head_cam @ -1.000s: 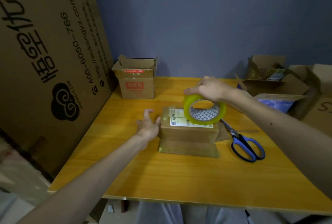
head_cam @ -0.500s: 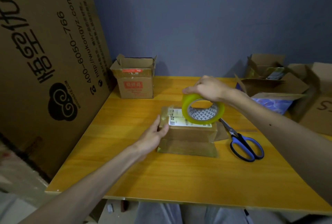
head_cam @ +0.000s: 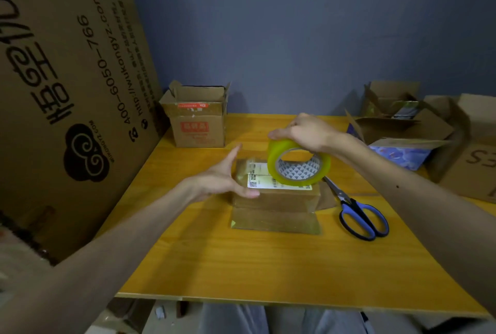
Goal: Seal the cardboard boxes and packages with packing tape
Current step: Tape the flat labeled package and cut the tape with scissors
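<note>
On yellow bench point(head_cam: 241, 266), touches labelled cardboard box point(head_cam: 276, 199) with straight-fingered left hand point(head_cam: 220, 180); grips packing tape roll point(head_cam: 273, 162) over it with right hand point(head_cam: 306, 132); scissors point(head_cam: 346, 202) just right.

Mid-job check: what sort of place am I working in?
Probably a small home or back-room packing corner: a yellow wooden table against a blue wall, open cardboard boxes along its far edge, a tape roll held over a parcel, and scissors beside it.
</note>
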